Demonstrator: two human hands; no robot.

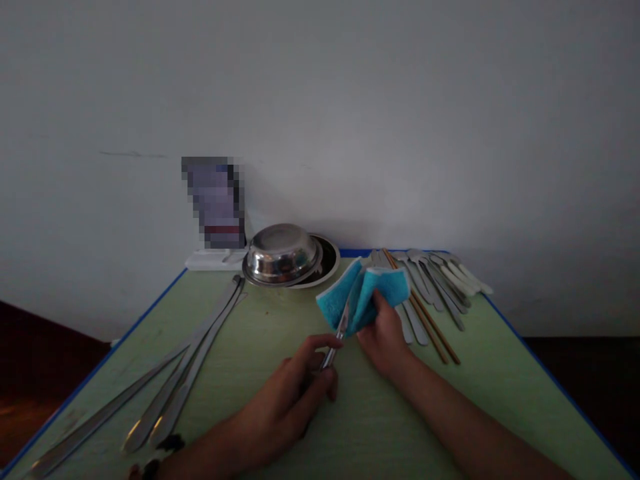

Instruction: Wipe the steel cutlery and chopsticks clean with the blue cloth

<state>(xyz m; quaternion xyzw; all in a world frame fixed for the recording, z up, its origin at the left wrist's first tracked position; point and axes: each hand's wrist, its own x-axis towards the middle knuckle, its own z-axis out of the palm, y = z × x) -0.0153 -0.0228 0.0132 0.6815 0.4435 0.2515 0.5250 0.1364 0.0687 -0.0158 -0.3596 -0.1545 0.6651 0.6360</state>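
Note:
Near the middle of the table, my left hand (300, 393) is closed around the handle of a slim, shiny metal utensil (343, 323). Its far end lies in the fold of a blue cloth (383, 287), so I cannot tell what kind of utensil it is. My right hand (385, 340) grips the cloth, thumb on top, with the fabric folded about the utensil. Just beyond the right hand lie a pair of brown chopsticks (434, 327) and several metal spoons and other cutlery (425, 280), partly hidden by the cloth.
An upturned steel bowl (283, 250) rests partly over a dark-centred round dish (330, 257) at the back. Left of it, a blurred-out device (215, 203) stands on a white base (210, 260). Long-handled metal utensils (187, 373) lie at left. The green table (380, 427) has blue edges, against a wall.

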